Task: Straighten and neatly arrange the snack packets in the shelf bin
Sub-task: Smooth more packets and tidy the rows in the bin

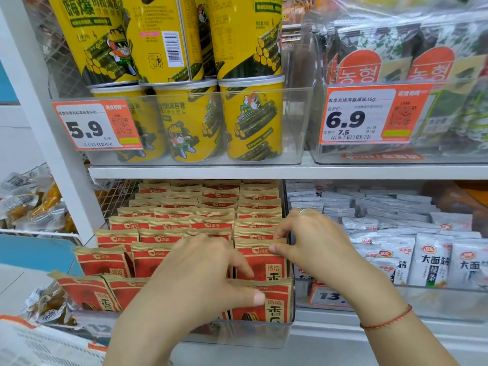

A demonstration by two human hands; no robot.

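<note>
Red and tan snack packets (169,223) stand upright in several rows inside a clear shelf bin (237,336) on the lower shelf. My left hand (200,273) reaches into the front rows, fingers curled over the packet tops and thumb against the front right packet (274,305). My right hand (314,241) sits at the bin's right side, fingertips pinching the top edge of a packet (260,243) in the right column. The front left packets (87,289) lean to the left.
White and grey packets (433,262) fill the neighbouring clear bin on the right. Above, yellow canisters (250,120) and seaweed packs (435,62) sit in clear bins with orange price tags (95,125). A white shelf post (52,128) stands at left, with a wire basket of bags beyond it.
</note>
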